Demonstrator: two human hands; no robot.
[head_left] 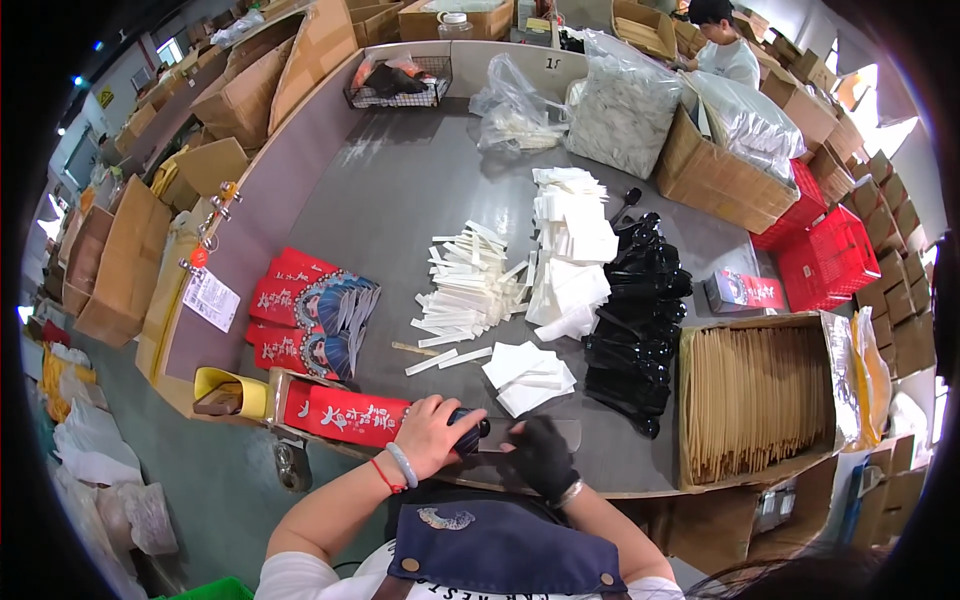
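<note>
Red packet (345, 412) lies flat in a shallow tray (277, 398) at the near edge of the worktop (410, 170), to the left of the hands. Its right end runs toward the left hand (428, 437), which covers that part. The left hand is bare and half curled, with its fingers bent over a dark piece (463, 431) (the fingers hide most of it, so whether it is the packet's own end or a separate item cannot be told). The right hand (542, 458) wears a black fingerless glove and stands just right of the dark piece. Its fingers are loosely bent; whether they grip anything cannot be told. A flat clear strip (568, 434) lies beside the glove.

Beyond the tray, more packets (298, 305) lie in overlapping rows, each with a dark blue fan shape at its right end. White slips (470, 285) form a loose heap near the middle of the worktop. White sheets (575, 225) lie piled to the right of the slips, and a smaller batch (528, 378) rests nearer the hands. Black items (637, 300), glossy and closely stacked, form a column right of the sheets. At the near right, tan sheets (757, 400) stand on edge in a carton (836, 400). A small box (745, 290) sits behind the carton, with red baskets (840, 255) to its right. At the far left corner stands a wire basket (436, 97).
</note>
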